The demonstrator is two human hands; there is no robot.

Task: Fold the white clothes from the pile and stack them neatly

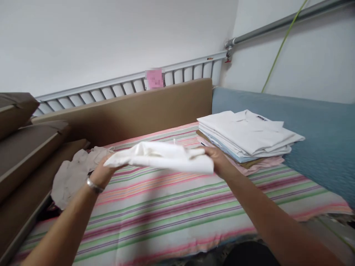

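A folded white garment (162, 157) is held level above a striped cloth (166, 207) that covers the work surface. My left hand (104, 170) grips its left end from below; a bracelet sits on that wrist. My right hand (217, 159) grips its right end, fingers closed on the fabric. A stack of folded white and pale shirts (246, 135) lies just beyond my right hand, at the right of the striped cloth.
A crumpled pale cloth (73, 171) lies at the left edge. Brown cardboard sheets (24, 147) lean at the left, and a cardboard panel (133, 111) stands behind. A blue quilt (318, 136) covers the right side. White rails run along the wall.
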